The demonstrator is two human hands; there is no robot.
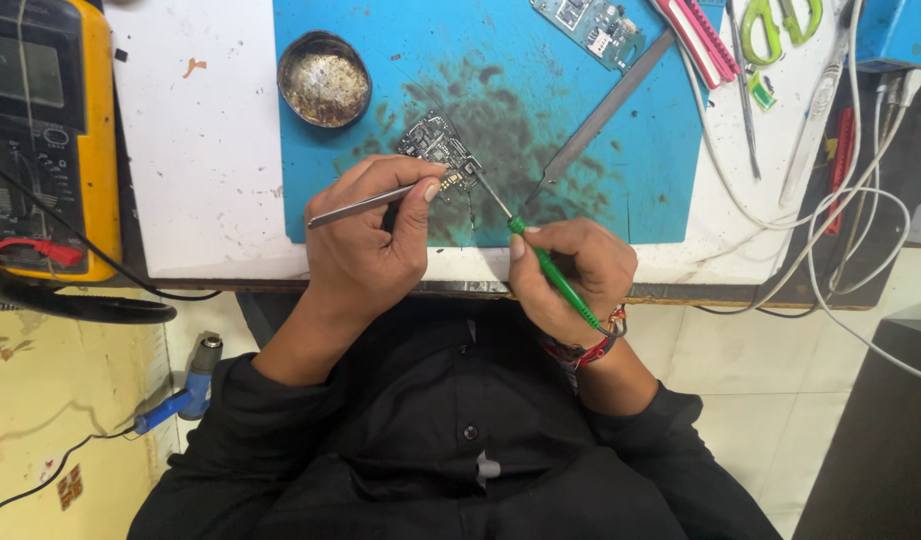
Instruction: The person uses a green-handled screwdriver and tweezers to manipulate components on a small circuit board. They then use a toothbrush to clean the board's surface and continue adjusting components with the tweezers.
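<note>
While the small circuit board (439, 145) lies on the blue mat (541, 60) just beyond both hands, the left hand (366, 245) pinches metal tweezers (366, 204) pointing right onto its near edge; the right hand (571, 275) grips a green-handled soldering iron (551, 268), tip slanting up-left to the same spot.

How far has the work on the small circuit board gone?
Done: the circuit board lies bare on the stained blue mat. In hand: left hand holds tweezers, right hand a green-handled tool, tips at the board's edge. What is left cannot be told.
</note>
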